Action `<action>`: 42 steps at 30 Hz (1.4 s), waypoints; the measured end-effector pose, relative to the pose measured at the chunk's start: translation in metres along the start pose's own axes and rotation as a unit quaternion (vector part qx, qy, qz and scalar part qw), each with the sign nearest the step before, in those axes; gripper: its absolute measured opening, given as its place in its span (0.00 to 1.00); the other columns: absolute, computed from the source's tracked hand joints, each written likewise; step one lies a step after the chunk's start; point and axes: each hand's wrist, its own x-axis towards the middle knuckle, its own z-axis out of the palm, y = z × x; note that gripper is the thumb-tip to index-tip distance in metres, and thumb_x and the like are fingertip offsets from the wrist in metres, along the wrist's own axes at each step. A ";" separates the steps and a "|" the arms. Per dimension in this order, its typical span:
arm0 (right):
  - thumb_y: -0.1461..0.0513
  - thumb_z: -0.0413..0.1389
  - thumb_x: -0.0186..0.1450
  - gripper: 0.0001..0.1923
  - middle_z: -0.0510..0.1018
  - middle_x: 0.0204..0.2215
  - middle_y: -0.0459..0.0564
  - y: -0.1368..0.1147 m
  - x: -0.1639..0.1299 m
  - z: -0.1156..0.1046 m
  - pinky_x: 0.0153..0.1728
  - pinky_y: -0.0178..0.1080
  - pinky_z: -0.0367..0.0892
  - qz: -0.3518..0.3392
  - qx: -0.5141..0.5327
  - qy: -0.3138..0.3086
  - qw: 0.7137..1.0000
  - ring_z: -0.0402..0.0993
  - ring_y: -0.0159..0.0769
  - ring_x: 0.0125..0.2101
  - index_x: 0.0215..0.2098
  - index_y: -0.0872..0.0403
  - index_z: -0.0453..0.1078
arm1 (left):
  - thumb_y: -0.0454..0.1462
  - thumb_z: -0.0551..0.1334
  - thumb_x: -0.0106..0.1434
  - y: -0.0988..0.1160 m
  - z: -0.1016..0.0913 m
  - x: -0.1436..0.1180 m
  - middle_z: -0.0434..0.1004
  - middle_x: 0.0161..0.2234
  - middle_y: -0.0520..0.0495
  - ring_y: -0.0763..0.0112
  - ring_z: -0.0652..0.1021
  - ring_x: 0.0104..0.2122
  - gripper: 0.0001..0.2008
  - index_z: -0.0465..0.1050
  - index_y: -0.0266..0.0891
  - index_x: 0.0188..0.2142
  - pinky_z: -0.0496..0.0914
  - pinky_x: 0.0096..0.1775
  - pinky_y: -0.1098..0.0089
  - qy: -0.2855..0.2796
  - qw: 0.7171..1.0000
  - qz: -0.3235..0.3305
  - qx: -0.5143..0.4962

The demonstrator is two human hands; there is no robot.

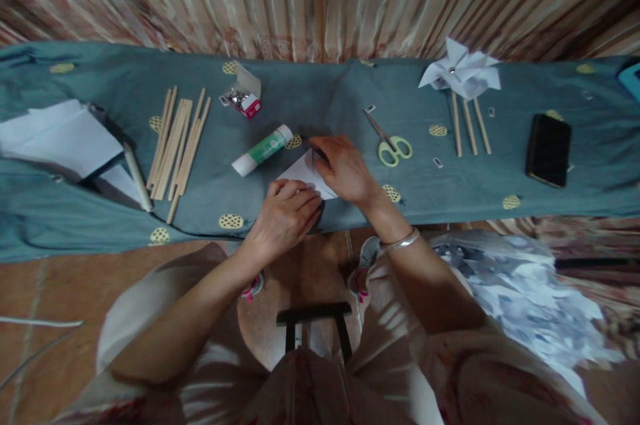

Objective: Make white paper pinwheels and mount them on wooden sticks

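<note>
A small folded white paper (pixel 303 169) with a pointed top lies at the table's front edge between my hands. My left hand (pixel 287 215) is closed over its lower left part, fingers curled together. From the right, my right hand (pixel 345 168) grips the paper's right side, its forefinger reaching past the top point and the thumb on the paper. Parts of the paper are hidden under the fingers. Just left of it lies a green and white glue stick (pixel 263 150). Scissors with light green handles (pixel 393 148) lie to the right of my right hand.
Wooden sticks (pixel 173 145) and white paper sheets (pixel 65 135) lie at left. Behind the glue stick stands an open box of metal pins (pixel 244 98). Paper pinwheels (pixel 463 71) on sticks and a black phone (pixel 549 149) lie right. A bag of paper pieces (pixel 520 298) sits below.
</note>
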 end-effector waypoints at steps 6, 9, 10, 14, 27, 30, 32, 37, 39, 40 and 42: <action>0.62 0.53 0.66 0.14 0.81 0.41 0.59 -0.008 -0.009 -0.008 0.46 0.47 0.69 0.087 -0.072 0.000 0.994 0.75 0.47 0.42 0.49 0.58 0.72 | 0.35 0.58 0.69 0.001 -0.001 0.000 0.82 0.44 0.43 0.58 0.75 0.46 0.11 0.77 0.38 0.46 0.65 0.46 0.55 0.001 1.000 0.004 -0.002; 0.62 0.56 0.64 0.12 0.81 0.38 0.58 -0.008 -0.016 -0.010 0.42 0.46 0.70 0.093 -0.065 0.009 0.993 0.76 0.46 0.39 0.44 0.58 0.73 | 0.35 0.58 0.70 0.002 -0.001 0.001 0.83 0.43 0.44 0.59 0.75 0.45 0.10 0.77 0.37 0.45 0.65 0.46 0.56 0.017 1.000 0.012 0.012; 0.62 0.56 0.63 0.12 0.81 0.38 0.58 -0.007 -0.017 -0.010 0.41 0.45 0.70 0.099 -0.052 0.014 0.994 0.77 0.45 0.38 0.44 0.58 0.74 | 0.35 0.58 0.70 0.002 -0.001 0.001 0.83 0.43 0.45 0.59 0.75 0.45 0.10 0.77 0.37 0.45 0.65 0.46 0.57 0.021 1.000 0.014 0.016; 0.60 0.59 0.62 0.11 0.83 0.36 0.53 -0.001 -0.015 -0.014 0.38 0.43 0.71 0.165 0.029 0.015 0.986 0.78 0.42 0.35 0.41 0.55 0.77 | 0.36 0.58 0.70 0.001 0.000 0.001 0.83 0.43 0.44 0.59 0.75 0.45 0.10 0.77 0.38 0.45 0.65 0.46 0.56 0.026 0.999 0.017 0.019; 0.58 0.61 0.59 0.09 0.81 0.25 0.47 0.020 -0.013 -0.008 0.26 0.35 0.64 0.190 0.225 0.024 0.955 0.76 0.36 0.27 0.30 0.56 0.78 | 0.34 0.60 0.68 -0.001 -0.002 -0.001 0.83 0.44 0.43 0.58 0.75 0.45 0.09 0.77 0.35 0.45 0.65 0.45 0.57 0.050 0.998 0.029 0.012; 0.60 0.61 0.56 0.07 0.80 0.25 0.47 0.024 -0.023 -0.007 0.25 0.35 0.66 0.228 0.291 0.058 0.927 0.75 0.34 0.25 0.30 0.56 0.76 | 0.35 0.59 0.69 -0.004 -0.004 -0.001 0.83 0.45 0.44 0.59 0.76 0.45 0.10 0.77 0.37 0.46 0.65 0.45 0.57 0.048 0.999 0.016 0.018; 0.59 0.61 0.56 0.09 0.80 0.26 0.47 0.023 -0.033 -0.006 0.22 0.35 0.67 0.263 0.345 0.069 0.899 0.74 0.33 0.22 0.33 0.56 0.75 | 0.35 0.59 0.69 -0.004 -0.005 -0.001 0.83 0.45 0.44 0.59 0.76 0.45 0.09 0.77 0.37 0.46 0.65 0.45 0.57 0.056 0.998 0.014 0.022; 0.60 0.63 0.53 0.26 0.78 0.25 0.42 0.011 -0.057 -0.006 0.19 0.35 0.72 0.296 0.399 0.134 0.857 0.73 0.33 0.22 0.51 0.52 0.69 | 0.34 0.60 0.68 0.000 -0.005 0.000 0.82 0.45 0.43 0.58 0.76 0.45 0.09 0.76 0.37 0.47 0.65 0.45 0.58 0.079 0.996 0.033 0.019; 0.59 0.61 0.56 0.27 0.78 0.26 0.42 0.005 -0.065 -0.007 0.20 0.36 0.74 0.280 0.398 0.141 0.862 0.74 0.33 0.23 0.54 0.52 0.67 | 0.35 0.60 0.68 0.004 -0.004 0.000 0.82 0.46 0.43 0.58 0.75 0.46 0.10 0.75 0.37 0.47 0.65 0.45 0.58 0.069 0.997 0.038 0.015; 0.59 0.60 0.58 0.24 0.78 0.27 0.43 0.003 -0.069 -0.008 0.21 0.36 0.75 0.270 0.393 0.135 0.869 0.75 0.33 0.24 0.53 0.52 0.68 | 0.35 0.60 0.68 0.006 -0.004 0.000 0.82 0.46 0.43 0.58 0.75 0.46 0.10 0.75 0.37 0.47 0.65 0.45 0.58 0.064 0.997 0.040 0.013; 0.58 0.57 0.61 0.18 0.80 0.30 0.46 -0.001 -0.076 -0.009 0.22 0.36 0.75 0.252 0.377 0.119 0.883 0.77 0.34 0.26 0.49 0.52 0.71 | 0.36 0.60 0.68 0.009 -0.003 0.000 0.82 0.47 0.44 0.58 0.75 0.47 0.10 0.75 0.38 0.47 0.64 0.45 0.59 0.057 0.997 0.043 0.011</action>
